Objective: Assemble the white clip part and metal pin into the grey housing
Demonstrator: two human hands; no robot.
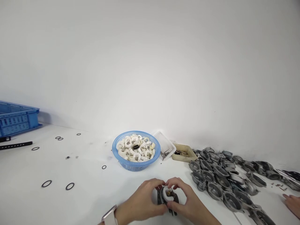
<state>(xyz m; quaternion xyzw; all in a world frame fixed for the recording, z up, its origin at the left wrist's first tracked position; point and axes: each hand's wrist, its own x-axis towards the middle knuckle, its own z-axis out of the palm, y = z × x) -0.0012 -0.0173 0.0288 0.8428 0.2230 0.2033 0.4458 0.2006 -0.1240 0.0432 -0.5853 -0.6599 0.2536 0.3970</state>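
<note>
The left hand (145, 197) and right hand (187, 201) are gripping a small assembly (175, 197) between curled fingers and thumbs, holding it low near the middle of the view; whether it is touching the white tabletop (89, 190) is unclear. Its dark body is framing a white ring (164, 195) with brassy bits inside. A blue basket (140, 163) is standing beyond, grey housings (215, 190) are crowding the right, and open tabletop is stretching leftward among scattered black rings (67, 187).
</note>
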